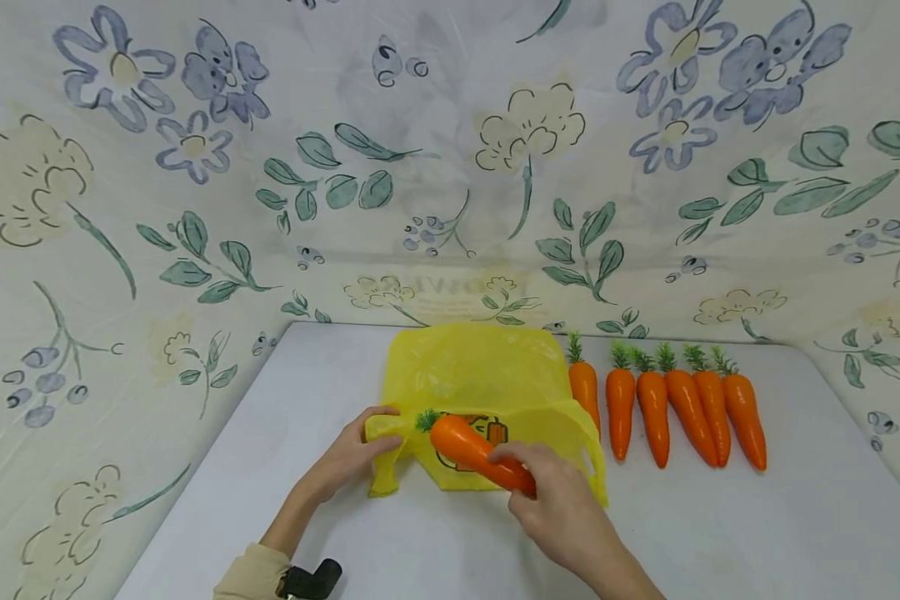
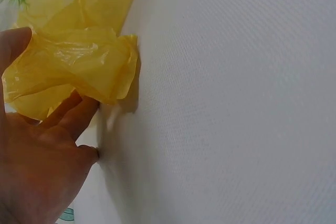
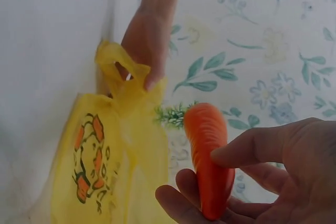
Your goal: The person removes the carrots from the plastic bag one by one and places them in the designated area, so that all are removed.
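A yellow plastic bag (image 1: 487,358) with a printed picture lies on the white table. My left hand (image 1: 354,454) grips the bag's left handle between thumb and fingers; the left wrist view shows the crumpled handle (image 2: 73,61) in its grasp. Above the bag, my right hand (image 1: 558,508) holds an orange carrot (image 1: 461,442) near its narrow tip. The carrot's green leafy top (image 3: 170,116) points toward the left hand. In the right wrist view, thumb and fingers pinch the carrot (image 3: 206,145). Whether anything lies inside the bag cannot be seen.
Several carrots (image 1: 652,417) lie in a row right of the bag, green tops toward the back. One carrot (image 1: 583,387) is partly covered by the bag's right edge. A flower-patterned sheet (image 1: 450,208) rises behind the white table (image 1: 817,500).
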Motion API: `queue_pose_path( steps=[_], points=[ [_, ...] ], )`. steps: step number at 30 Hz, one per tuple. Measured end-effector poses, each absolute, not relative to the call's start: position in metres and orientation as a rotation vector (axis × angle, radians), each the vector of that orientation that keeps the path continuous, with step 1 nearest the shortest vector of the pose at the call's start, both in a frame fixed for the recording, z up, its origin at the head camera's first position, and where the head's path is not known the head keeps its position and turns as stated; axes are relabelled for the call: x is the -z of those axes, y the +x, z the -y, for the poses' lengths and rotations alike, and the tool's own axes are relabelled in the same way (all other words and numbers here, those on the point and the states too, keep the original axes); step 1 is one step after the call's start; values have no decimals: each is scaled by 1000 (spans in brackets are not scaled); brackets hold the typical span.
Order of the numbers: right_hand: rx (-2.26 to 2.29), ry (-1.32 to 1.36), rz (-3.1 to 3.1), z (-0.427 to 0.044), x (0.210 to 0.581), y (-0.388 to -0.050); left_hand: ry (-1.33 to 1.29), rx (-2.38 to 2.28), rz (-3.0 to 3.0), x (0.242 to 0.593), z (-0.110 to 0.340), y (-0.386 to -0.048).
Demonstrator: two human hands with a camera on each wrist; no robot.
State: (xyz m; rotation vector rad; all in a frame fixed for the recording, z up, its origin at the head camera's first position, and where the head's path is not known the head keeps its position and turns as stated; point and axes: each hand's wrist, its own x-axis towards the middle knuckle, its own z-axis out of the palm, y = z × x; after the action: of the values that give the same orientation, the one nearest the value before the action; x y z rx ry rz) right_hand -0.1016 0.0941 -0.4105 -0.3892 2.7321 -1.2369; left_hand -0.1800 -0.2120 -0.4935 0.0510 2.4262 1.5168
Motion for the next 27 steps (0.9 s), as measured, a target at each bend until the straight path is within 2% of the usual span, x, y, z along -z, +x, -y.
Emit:
queue_pose_path(
  steps=[16, 27],
  points=[
    [1319, -258, -2858, -108, 394, -109, 40, -1509, -2437, 494, 212, -179],
    [1285, -149, -2980, -135, 392, -120, 62, -1508, -2440, 494, 212, -179]
  ],
)
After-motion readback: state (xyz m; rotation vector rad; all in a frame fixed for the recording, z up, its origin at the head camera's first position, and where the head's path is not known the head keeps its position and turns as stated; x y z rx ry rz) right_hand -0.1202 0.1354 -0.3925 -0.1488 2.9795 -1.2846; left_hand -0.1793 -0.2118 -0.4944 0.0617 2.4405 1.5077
